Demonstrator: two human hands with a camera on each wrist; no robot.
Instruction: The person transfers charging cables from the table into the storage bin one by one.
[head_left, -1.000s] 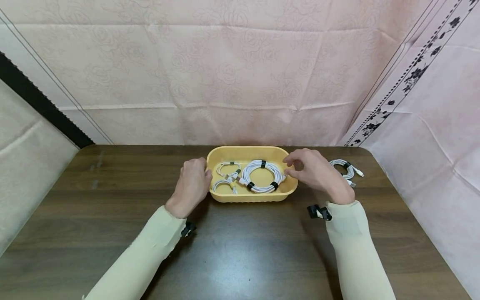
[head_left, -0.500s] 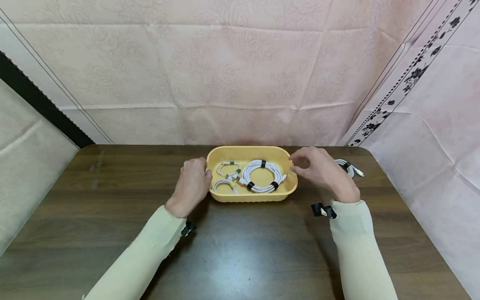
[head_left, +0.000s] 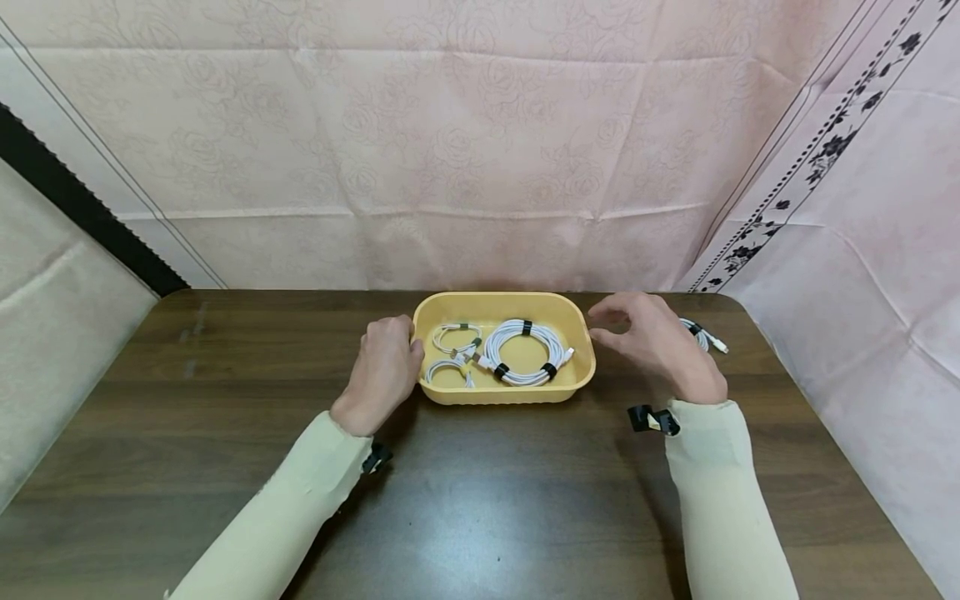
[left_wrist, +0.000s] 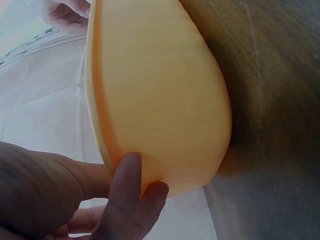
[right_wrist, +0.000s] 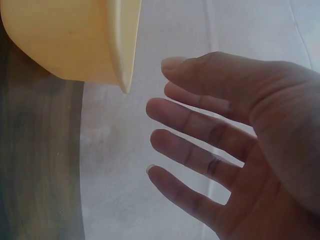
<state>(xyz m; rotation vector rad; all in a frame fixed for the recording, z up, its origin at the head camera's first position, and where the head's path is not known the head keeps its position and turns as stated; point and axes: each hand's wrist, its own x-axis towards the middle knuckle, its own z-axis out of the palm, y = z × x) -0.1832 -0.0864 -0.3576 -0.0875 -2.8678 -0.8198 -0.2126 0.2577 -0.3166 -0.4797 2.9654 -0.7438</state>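
Observation:
A yellow plastic basket (head_left: 506,397) stands on the table with coiled cables inside. The large white cable coil (head_left: 557,348), bound with black ties, lies at its right. To its left are two smaller white cable coils (head_left: 457,337). At the basket's left end, my left hand (head_left: 382,362) grips the rim. The left wrist view shows fingertips (left_wrist: 129,165) against the outer wall, while another digit passes behind the rim. My right hand (head_left: 648,337) hovers just off the right end, fingers relaxed and apart, holding nothing. In the right wrist view a gap separates its fingers (right_wrist: 185,120) from the basket (right_wrist: 65,40).
Another coiled white cable (head_left: 705,335) lies on the table to the right, partly hidden behind the right hand. The brown wooden table (head_left: 480,500) ends at a patterned cloth (head_left: 480,167) hanging behind it. More cloth hangs at both sides.
My right hand has moved right, from over the basket's right rim to just outside it, covering more of the loose cable. The left hand and basket stay in place.

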